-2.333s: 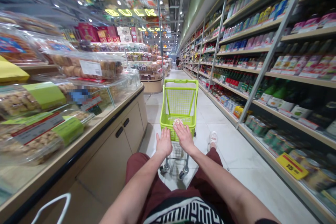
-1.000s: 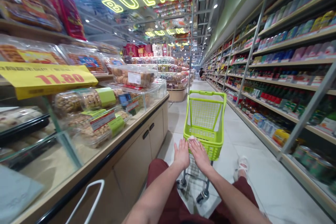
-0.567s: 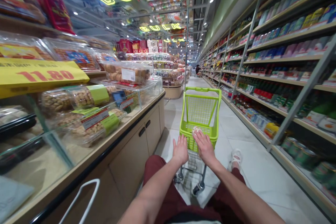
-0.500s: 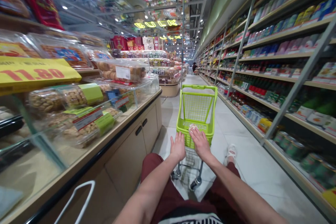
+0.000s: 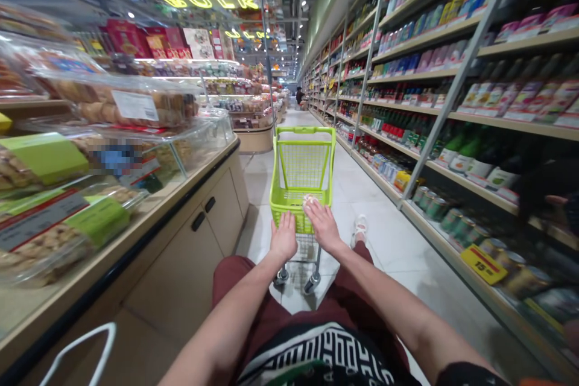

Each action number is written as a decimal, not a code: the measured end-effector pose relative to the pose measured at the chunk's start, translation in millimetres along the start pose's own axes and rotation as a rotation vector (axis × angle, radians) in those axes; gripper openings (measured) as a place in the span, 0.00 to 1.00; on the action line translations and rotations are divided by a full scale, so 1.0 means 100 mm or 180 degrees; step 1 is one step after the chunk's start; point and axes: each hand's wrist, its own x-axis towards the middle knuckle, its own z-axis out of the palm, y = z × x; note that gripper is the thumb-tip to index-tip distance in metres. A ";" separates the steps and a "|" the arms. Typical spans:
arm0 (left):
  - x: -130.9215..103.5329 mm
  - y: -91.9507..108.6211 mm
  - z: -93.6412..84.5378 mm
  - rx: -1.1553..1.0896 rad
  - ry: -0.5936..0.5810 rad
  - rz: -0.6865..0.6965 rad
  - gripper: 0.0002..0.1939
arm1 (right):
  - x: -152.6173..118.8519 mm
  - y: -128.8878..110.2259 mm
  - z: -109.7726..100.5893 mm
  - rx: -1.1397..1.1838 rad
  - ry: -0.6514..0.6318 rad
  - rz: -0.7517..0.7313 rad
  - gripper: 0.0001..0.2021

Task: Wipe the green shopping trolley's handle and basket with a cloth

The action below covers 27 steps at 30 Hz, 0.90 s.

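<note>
A lime-green shopping cart [image 5: 302, 134] with a plastic basket stands in front of me, its grey wheels on the floor. My left hand [image 5: 284, 238] rests at the basket's near edge, fingers stretched out and holding nothing. To its right, my right hand [image 5: 324, 228] reaches over the same edge. A small pink-and-white item [image 5: 310, 199], crumpled-looking, sits under its fingertips; its kind is unclear. The palm side of both hands is hidden.
On the left runs a counter [image 5: 176, 265] with clear packs of nuts [image 5: 45, 247] and pastries [image 5: 136, 105]. Shelves of cans and bottles [image 5: 479, 163] line the right. A person [image 5: 299, 96] is far down the aisle; another person's hand [image 5: 556, 199] shows at the right edge.
My view has turned right, so cart and counter sit further left. Both hands have shifted slightly right along the basket's edge, the pink-and-white item moving with my right hand.
</note>
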 end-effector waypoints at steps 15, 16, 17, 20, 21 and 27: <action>0.24 -0.12 -0.12 0.0100 0.0250 -0.0004 0.37 | -0.28 0.17 -0.01 -0.0040 0.0171 0.0258 0.26; 0.28 -0.16 -0.15 0.0099 0.0194 -0.0058 0.37 | -0.20 0.22 -0.09 -0.0093 0.0282 0.0381 0.26; 0.31 -0.21 -0.18 0.0094 0.0103 -0.0091 0.37 | -0.13 0.27 -0.15 -0.0144 0.0322 0.0511 0.27; 0.37 -0.32 -0.24 0.0111 -0.0161 -0.0039 0.37 | 0.00 0.37 -0.12 -0.0191 0.0112 0.0777 0.27; 0.38 -0.34 -0.25 0.0133 -0.0193 0.0009 0.37 | 0.01 0.38 -0.07 -0.0166 0.0031 0.0815 0.26; 0.34 -0.35 -0.31 0.0192 -0.0108 0.0103 0.35 | -0.01 0.39 0.19 -0.0030 -0.0050 0.0814 0.26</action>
